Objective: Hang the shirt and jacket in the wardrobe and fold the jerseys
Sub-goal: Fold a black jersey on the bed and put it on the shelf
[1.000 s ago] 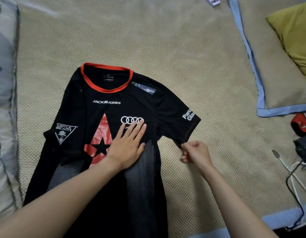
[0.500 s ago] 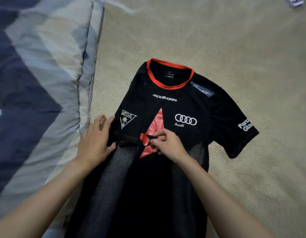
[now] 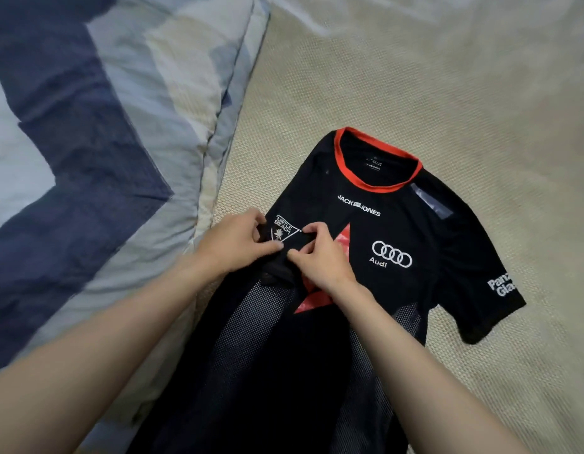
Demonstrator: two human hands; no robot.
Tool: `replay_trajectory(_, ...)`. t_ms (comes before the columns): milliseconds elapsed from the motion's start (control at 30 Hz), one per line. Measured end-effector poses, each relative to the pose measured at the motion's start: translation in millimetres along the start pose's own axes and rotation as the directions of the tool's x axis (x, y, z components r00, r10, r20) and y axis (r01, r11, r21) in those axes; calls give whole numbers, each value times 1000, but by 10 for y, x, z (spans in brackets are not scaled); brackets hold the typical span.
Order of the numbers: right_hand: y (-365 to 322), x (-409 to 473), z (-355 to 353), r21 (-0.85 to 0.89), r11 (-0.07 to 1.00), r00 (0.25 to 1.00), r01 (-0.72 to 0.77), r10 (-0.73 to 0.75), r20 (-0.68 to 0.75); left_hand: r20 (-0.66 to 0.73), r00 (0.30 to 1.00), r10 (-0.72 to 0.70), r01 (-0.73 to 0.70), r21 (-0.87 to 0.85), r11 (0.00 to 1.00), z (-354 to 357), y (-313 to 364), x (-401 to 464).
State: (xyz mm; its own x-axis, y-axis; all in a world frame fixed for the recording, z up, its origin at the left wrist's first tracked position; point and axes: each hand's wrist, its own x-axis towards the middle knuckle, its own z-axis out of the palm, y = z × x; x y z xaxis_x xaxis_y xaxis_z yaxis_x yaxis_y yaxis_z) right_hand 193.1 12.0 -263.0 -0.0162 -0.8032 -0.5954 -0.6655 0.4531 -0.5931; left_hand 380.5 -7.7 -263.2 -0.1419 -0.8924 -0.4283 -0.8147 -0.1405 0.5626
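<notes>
1. Woven tan mat (image 3: 415,77) covers the bed; a blue and grey patterned quilt (image 3: 104,142) lies along its left edge.
2. Black jersey (image 3: 398,224) with a red collar lies face up on the mat, collar toward the far edge, one sleeve spread flat toward the right edge.
3. Other sleeve (image 3: 285,232), nearest the quilt, is bunched over the chest and not yet laid flat.
4. Left hand (image 3: 233,244) and right hand (image 3: 320,257) both pinch this sleeve's fabric.
5. Progress looks early: this jersey is unfolded; no shirt, jacket or wardrobe is in view.
</notes>
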Motion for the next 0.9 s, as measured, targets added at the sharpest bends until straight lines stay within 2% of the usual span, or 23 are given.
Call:
replay_trajectory(67, -33, 18, 43, 22, 1000, 999, -6, 5, 33, 30, 999, -15, 14, 41, 999, 110, -10, 15)
replay_trajectory(167, -19, 13, 64, 78, 997, 1000, 28, -27, -15, -73, 997, -8, 7, -16, 1000, 119, -35, 29)
replay_trajectory(233, -10, 15, 22, 125, 992, 996, 30, -19, -84, -129, 992, -15, 4, -87, 996, 39, -48, 50)
replay_trajectory(300, -17, 28, -21, 158, 987, 993, 15, 4, -116, -130, 988, -78, 46, -235, 971, -100, -51, 100)
replay_trajectory(367, -40, 43, -21, 182, 983, 996, 26, -11, -84, -85, 979, -185, 121, -486, 866, -281, -39, 161)
replay_trajectory(433, -71, 57, 28, 217, 972, 996, 90, -88, -21, 3, 956, -293, 212, -697, 685, -466, -10, 206)
replay_trajectory(500, -129, 79, 94, 248, 957, 985, 152, -168, 42, 117, 933, -340, 296, -787, 541, -608, 20, 231)
replay_trajectory(567, -236, 133, 151, 261, 947, 975, 187, -211, 64, 176, 925, -337, 332, -807, 489, -685, 9, 261)
replay_trajectory(600, -296, 182, 177, 264, 943, 973, 203, -225, 57, 173, 928, -331, 328, -800, 502, -707, -16, 281)
replay_trajectory(733, -575, 363, 217, 326, 925, 971, 194, -229, 73, 102, 956, -275, 265, -702, 661, -827, -103, 332)
replay_trajectory(833, -816, 447, 136, 520, 853, 972, 45, -157, 174, 144, 958, -248, 275, -703, 656, -962, -135, 335)
replay_trajectory(900, -950, 486, 88, 618, 784, 972, -50, -104, 211, 135, 960, -247, 273, -663, 697, -1044, -180, 340)
